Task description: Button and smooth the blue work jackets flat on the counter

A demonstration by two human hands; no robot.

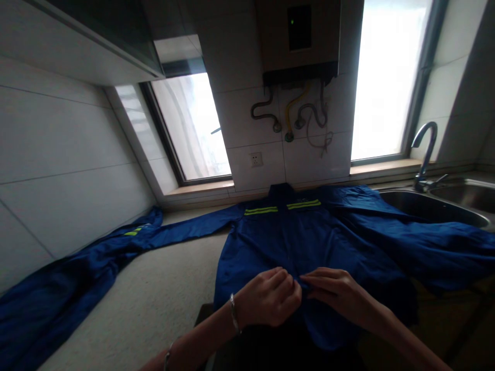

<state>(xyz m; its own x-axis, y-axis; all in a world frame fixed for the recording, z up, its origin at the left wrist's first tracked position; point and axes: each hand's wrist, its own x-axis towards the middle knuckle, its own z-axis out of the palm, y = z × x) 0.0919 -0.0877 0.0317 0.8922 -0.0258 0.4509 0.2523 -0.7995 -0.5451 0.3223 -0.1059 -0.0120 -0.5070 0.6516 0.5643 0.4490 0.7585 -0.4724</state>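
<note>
Item: blue jacket [309,232] — lying spread flat, front up, on the pale counter [162,293], collar toward the tiled wall, hem toward the person. Yellow-green stripes [282,207] are running across the chest. One sleeve [116,247] is stretching far out to the left along the counter; the other side is draping to the right, over the edge of the sink [433,206].

Left hand [268,299]: fingers curled, pinching the fabric at the middle front of the jacket, near the hem. A bracelet [233,313] is sitting on its wrist.

Right hand [334,291]: fingers closed, pinching the same front strip, fingertips touching those of the left hand.

Surroundings — a tap [425,154] is standing behind the sink; a wall heater [297,41] is hanging above the collar, between two windows.
</note>
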